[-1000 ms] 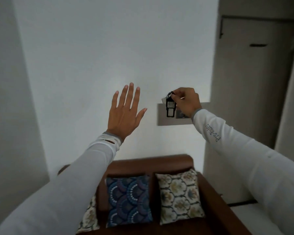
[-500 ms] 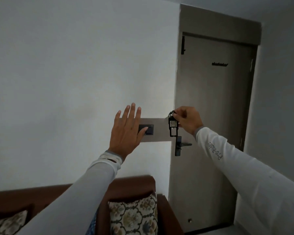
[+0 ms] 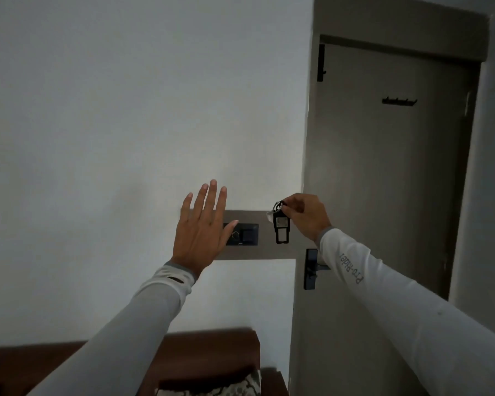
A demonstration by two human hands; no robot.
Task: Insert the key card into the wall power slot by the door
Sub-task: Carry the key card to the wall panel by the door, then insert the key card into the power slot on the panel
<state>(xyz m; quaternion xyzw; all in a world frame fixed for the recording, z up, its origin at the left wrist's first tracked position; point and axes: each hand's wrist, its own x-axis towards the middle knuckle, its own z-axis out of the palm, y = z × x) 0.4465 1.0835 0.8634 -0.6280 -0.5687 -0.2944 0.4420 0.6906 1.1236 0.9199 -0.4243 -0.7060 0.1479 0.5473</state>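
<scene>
My right hand [image 3: 305, 215] pinches a key ring from which a black key card tag [image 3: 281, 228] hangs down, in front of the grey wall panel [image 3: 266, 247] left of the door. A dark switch plate [image 3: 245, 234] with a knob and a button sits on that panel, just left of the hanging tag. My left hand [image 3: 202, 227] is raised flat with fingers spread, empty, covering the panel's left part and the plate's left edge. I cannot make out the slot itself.
The grey door [image 3: 389, 167] stands shut at right, with a black lever handle [image 3: 311, 268] below my right wrist and a hook rail [image 3: 399, 101] high up. A brown sofa back [image 3: 212, 355] and a patterned cushion [image 3: 212, 388] lie below.
The view has swung right and up, from the sofa toward the door. Both hands stay raised; the hanging tag now sits right of the switch plate, and the sofa has dropped to the frame's bottom.
</scene>
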